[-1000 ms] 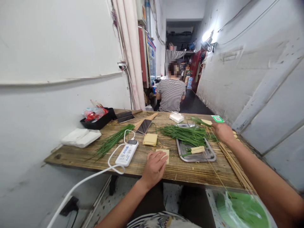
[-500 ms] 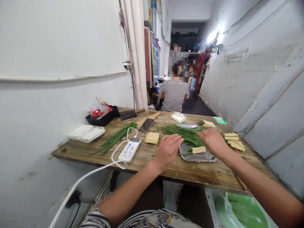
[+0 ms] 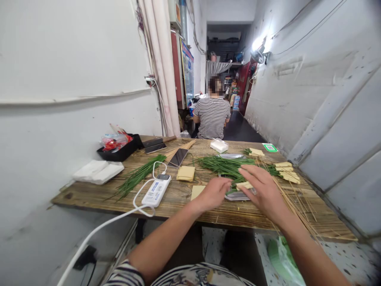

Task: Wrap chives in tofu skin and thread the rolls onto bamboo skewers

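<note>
R grip [image 3: 264, 190] wide: fingers stretched fwd, thumb well apart below. Chive roll [image 3: 244, 185] (bean-curd wrap, greens at L end) shows btwn those fingers & thumb, partly hidden by them; can't tell if touching. L grip [image 3: 212, 194] narrow, fingertips just beside roll's leafy end; can't tell if it's pinching anything. So roll sits btwn both hands, over the front of the metal tray [image 3: 238, 196].

Loose chives [image 3: 220, 163] heaped across tray, just beyond the hands. Single bean-curd sheet [image 3: 197, 191] flat on counter [image 3: 178, 200], partly under L wrist; sheet stack [image 3: 185, 173] just behind it. Far R: skewered rolls [image 3: 287, 173] in a group, plus another roll [image 3: 256, 152] farther back, near the QR card [image 3: 270, 147]. Bamboo skewers [image 3: 293, 202] run along R side, past the R forearm.

L side of counter: white power bank [image 3: 156, 192] w/ cable, phone [image 3: 177, 157], 2nd chive bunch [image 3: 139, 176], napkins [image 3: 98, 171]. Co-worker [image 3: 213, 118] in striped top beyond counter, back turned.
</note>
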`<state>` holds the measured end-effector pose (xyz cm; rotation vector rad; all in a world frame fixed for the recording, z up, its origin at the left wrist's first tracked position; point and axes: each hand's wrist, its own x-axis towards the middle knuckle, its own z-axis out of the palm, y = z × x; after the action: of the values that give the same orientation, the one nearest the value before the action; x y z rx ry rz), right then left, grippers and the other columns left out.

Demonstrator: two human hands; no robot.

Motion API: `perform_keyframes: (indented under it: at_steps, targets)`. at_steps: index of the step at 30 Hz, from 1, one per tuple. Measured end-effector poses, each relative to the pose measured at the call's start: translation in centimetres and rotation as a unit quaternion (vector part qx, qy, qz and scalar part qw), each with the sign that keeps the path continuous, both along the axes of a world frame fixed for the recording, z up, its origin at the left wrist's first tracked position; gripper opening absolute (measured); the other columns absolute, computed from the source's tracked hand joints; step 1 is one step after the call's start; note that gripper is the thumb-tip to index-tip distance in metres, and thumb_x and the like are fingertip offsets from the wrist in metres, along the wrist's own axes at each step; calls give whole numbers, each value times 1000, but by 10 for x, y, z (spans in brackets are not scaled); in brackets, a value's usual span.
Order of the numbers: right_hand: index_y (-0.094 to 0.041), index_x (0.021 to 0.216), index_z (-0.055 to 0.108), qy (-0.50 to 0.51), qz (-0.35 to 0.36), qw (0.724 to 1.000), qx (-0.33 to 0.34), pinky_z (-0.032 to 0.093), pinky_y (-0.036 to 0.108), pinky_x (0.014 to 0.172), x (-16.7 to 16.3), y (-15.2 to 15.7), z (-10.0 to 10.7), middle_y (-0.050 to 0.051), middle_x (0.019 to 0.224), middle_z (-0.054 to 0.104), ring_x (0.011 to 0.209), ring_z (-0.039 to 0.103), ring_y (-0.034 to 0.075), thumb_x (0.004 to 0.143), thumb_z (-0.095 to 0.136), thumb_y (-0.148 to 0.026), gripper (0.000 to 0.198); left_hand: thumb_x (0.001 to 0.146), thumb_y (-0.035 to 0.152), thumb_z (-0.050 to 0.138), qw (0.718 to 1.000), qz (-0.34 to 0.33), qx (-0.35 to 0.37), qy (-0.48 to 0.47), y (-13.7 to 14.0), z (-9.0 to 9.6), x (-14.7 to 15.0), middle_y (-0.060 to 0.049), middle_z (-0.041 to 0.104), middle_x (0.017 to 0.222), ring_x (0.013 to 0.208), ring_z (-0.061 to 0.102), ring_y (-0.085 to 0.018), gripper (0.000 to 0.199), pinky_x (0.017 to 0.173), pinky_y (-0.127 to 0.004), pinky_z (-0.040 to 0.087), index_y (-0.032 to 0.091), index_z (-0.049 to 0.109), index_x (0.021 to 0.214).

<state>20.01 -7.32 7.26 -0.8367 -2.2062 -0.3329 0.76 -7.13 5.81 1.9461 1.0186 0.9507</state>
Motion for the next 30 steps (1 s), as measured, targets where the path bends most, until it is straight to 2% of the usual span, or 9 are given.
perform_keyframes:
  at_steps: [2,4,7,11,16,21,26,28,30]
  targets:
    - [-22,134,46,150,-30,986,-62,41,44,100,-1,-14,-10,12,128,56,118,50,23,92,48,-25,42,90,35,42,985,-17,-131,-107,-7,-1,-4,3,42,62,55,36,-9,31,52,-21,28,13,54,71]
    - [-25,139,38,247,-44,959,-132,43,43,99,-5,-24,-25,10,129,56,115,54,20,94,41,-22,46,86,43,49,951,-38,-240,-193,-14,-1,-7,4,39,65,51,30,-6,33,48,-20,22,11,57,81]
    - [-26,142,33,272,-20,942,-197,46,41,97,-13,-26,-41,9,131,55,113,56,18,94,37,-18,50,78,48,61,912,-72,-316,-253,-22,-1,-10,3,40,71,52,30,-4,41,46,-20,19,9,60,92]
    - [-26,143,33,257,9,947,-194,44,40,101,-20,-18,-44,7,133,54,119,53,16,91,34,-11,54,76,47,66,892,-90,-349,-272,-25,-3,-10,3,42,72,52,33,-3,42,46,-19,21,9,61,92]
    - [-25,135,46,233,5,958,-169,46,39,100,-23,-16,-46,6,126,60,116,56,17,87,36,-7,53,74,46,69,873,-102,-381,-288,-25,-8,-11,2,44,72,51,34,-3,41,46,-18,22,10,60,90]
    - [-26,129,53,225,22,964,-137,49,38,97,-26,-19,-50,6,121,63,114,57,17,86,37,-6,50,72,45,72,869,-95,-387,-293,-24,-11,-10,2,45,71,50,34,-2,40,45,-18,21,10,59,85]
    - [-26,133,48,194,39,972,-128,48,40,97,-24,-19,-44,8,125,60,117,55,18,88,39,-7,49,72,45,72,869,-92,-388,-293,-23,-11,-9,2,44,69,50,32,-2,38,45,-18,20,11,55,78]
    - [-25,134,46,164,26,981,-99,46,42,98,-21,-18,-40,10,131,55,122,51,20,89,43,-10,47,72,45,71,873,-94,-385,-285,-23,-11,-10,2,43,69,50,31,-2,39,45,-18,18,10,55,79]
    - [-23,131,49,93,25,993,-65,43,46,100,-19,-16,-35,11,135,51,126,45,23,90,47,-14,43,70,47,72,876,-93,-386,-274,-23,-11,-12,3,43,69,50,29,-2,41,44,-18,17,11,55,78]
